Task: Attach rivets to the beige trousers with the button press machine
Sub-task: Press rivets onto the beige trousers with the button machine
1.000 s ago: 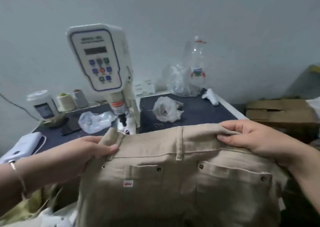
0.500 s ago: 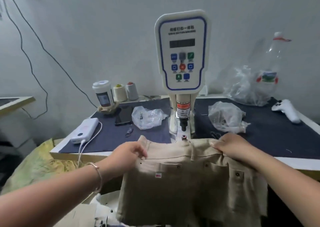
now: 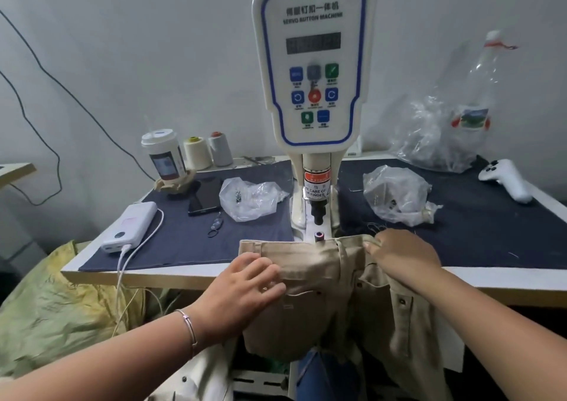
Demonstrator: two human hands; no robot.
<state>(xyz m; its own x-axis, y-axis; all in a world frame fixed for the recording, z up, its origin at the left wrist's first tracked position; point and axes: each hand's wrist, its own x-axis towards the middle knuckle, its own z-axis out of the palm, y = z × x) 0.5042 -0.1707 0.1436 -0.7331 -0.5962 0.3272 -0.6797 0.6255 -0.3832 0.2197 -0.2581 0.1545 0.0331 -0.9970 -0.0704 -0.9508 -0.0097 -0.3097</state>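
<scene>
Both hands (left (image 3: 245, 290) flat, right (image 3: 402, 255) gripping) hold beige trousers (image 3: 322, 278) below "SERVO BUTTON MACHINE" (image 3: 313, 63).

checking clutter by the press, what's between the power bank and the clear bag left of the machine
In the head view, a dark phone and a small metal clip lie between the power bank and the clear bag.

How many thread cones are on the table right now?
2. Both stand at the back left of the table, between the lidded cup and the button press machine: a cream cone and a grey cone beside it. Others may be hidden behind the machine.
</scene>
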